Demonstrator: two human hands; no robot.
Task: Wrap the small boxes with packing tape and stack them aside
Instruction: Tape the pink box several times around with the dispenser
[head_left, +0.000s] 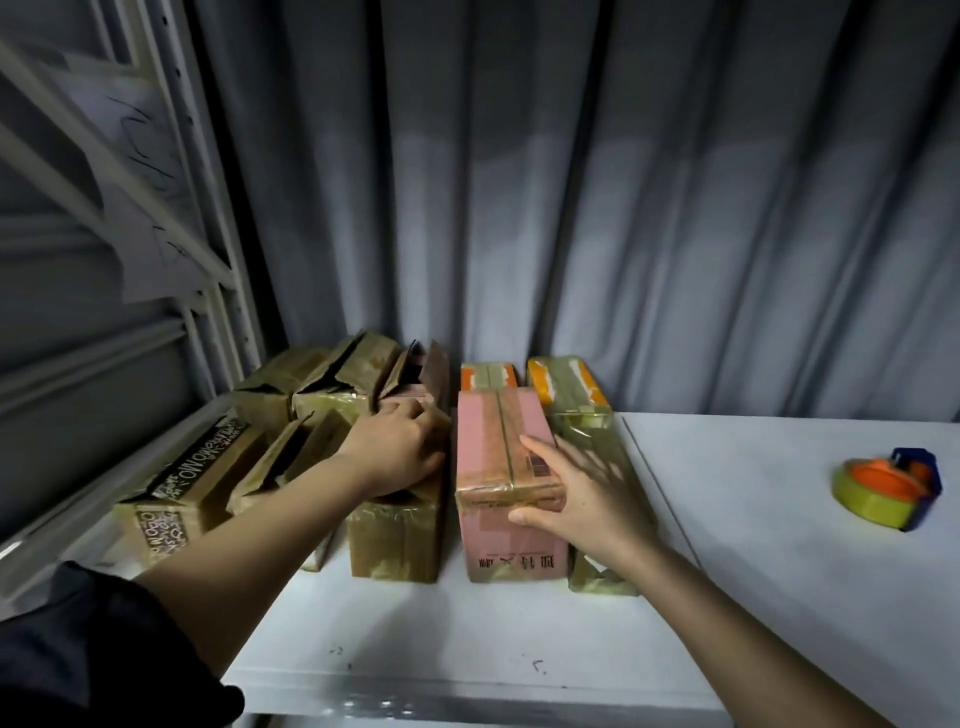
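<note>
A pink box (493, 447) wrapped in clear tape stands on the white table (753, 597). My right hand (582, 499) holds its near right corner, thumb on the front face and fingers spread over the top and right side. Left of it stands a brown taped box (395, 540). My left hand (400, 447) lies on top of that box, its fingers curled at the far edge by the open flaps (415, 371). A yellow-green tape roll in a blue dispenser (883, 491) lies far right on the table, apart from both hands.
Several brown boxes (208, 478) crowd the table's left side, some with open flaps. Two orange-and-white taped boxes (569, 384) stand at the back, and another taped box (602, 447) sits right of the pink one. A metal shelf frame (218, 260) rises left; a grey curtain (623, 208) hangs behind.
</note>
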